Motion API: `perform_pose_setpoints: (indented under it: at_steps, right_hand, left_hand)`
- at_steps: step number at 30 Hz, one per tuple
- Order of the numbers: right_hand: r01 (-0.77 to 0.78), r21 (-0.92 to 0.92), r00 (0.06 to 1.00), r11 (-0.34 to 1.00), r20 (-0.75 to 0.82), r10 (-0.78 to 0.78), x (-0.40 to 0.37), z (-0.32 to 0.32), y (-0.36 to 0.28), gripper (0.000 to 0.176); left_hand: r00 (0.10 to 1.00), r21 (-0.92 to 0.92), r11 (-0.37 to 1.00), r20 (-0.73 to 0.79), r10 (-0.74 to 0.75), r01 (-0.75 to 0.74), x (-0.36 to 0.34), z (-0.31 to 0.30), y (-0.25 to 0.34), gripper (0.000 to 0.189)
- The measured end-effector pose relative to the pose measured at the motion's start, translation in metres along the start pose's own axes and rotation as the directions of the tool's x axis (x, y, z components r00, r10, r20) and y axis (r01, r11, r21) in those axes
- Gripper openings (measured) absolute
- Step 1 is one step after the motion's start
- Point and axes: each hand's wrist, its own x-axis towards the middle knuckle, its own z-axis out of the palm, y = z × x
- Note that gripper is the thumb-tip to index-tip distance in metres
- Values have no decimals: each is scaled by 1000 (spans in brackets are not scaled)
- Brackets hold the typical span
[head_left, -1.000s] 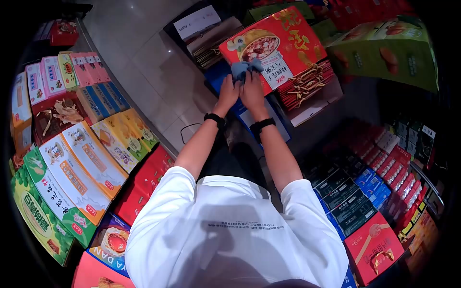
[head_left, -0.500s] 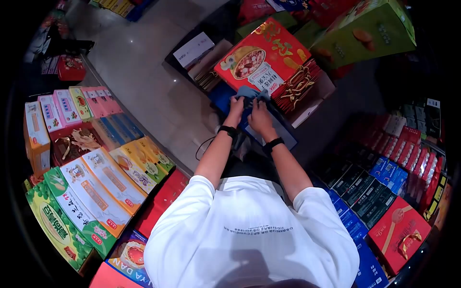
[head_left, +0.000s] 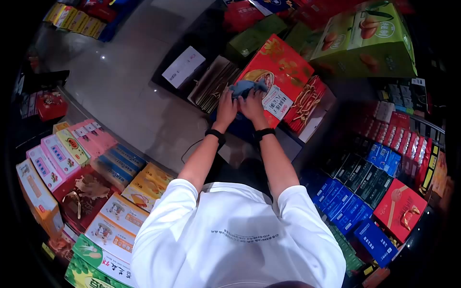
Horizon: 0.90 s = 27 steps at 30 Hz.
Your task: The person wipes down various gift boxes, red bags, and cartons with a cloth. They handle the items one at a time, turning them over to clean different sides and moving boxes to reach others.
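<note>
Left hand [head_left: 227, 106], right hand [head_left: 252, 105] on blue cloth [head_left: 246, 88], Chinese-lettered red box [head_left: 286, 58]

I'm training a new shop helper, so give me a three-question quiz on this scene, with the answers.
1. True or false: the left hand and right hand both touch the blue-grey cloth.
2. Fill in: seen by the person, the large green carton is to the ____ of the red box under the cloth.
3. The shirt is: A) black; B) white; C) red.
Key: 1 true; 2 right; 3 B.
</note>
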Motion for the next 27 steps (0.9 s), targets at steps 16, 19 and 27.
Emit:
perform_pose_setpoints:
  at_steps: [16,19,27]
  right_hand:
    - [2,-262,998,965,-64,-20,18,-14,23,89]
    - [189,-249,965,950,-134,-227,87,3,12,73]
    - [224,-75,963,972,-135,-232,170,-58,48,76]
  left_hand:
    - [789,374,826,600,131,-422,-28,-24,20,74]
    - [850,456,793,507,143,-405,1,-30,20,72]
    - [798,184,817,413,440,-546,65,61,29,45]
